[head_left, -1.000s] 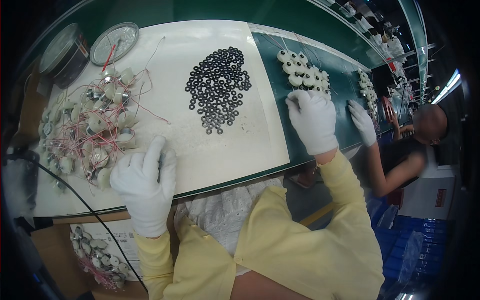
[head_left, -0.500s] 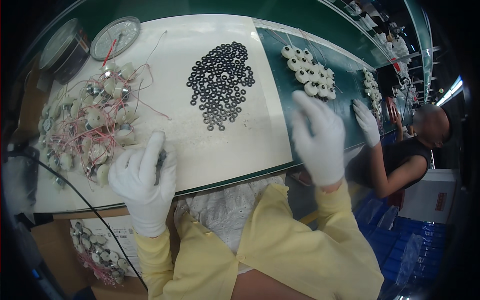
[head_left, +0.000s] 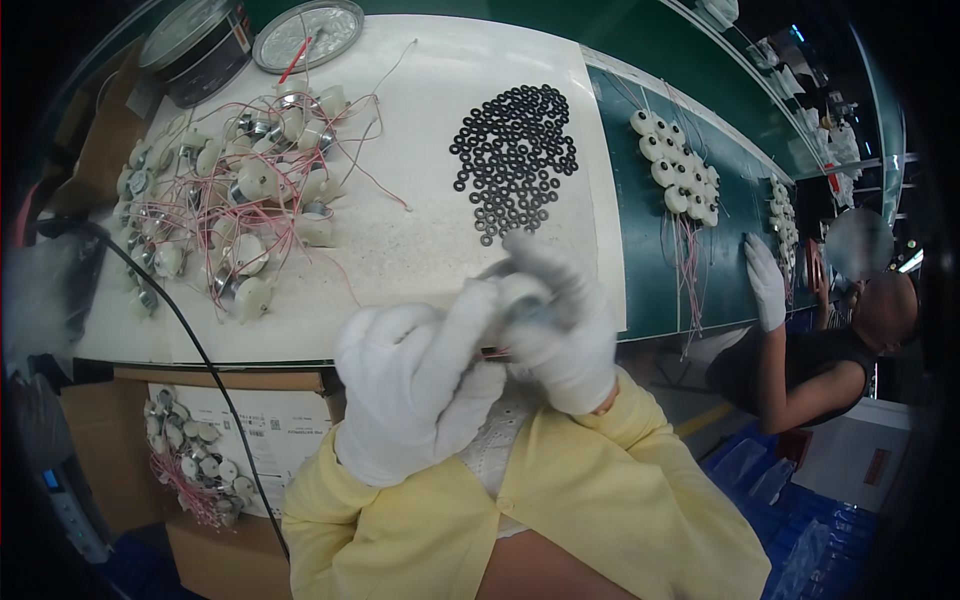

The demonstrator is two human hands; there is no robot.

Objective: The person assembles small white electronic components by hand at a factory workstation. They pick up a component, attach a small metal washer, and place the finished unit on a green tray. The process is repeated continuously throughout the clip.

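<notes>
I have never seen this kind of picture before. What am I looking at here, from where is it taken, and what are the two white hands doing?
The picture comes from a fisheye camera worn on a person's head, looking down, so straight edges bend. There is no machine: the person's own left hand in a white glove and right hand in a white glove meet close to the body and hold a small pale round part between the fingers; it is blurred. On the white work mat lie a heap of small black rings and a pile of round cream parts with thin red wires. On the green belt lies a group of white round parts. At the right, another person's gloved hand rests on the belt.
</notes>
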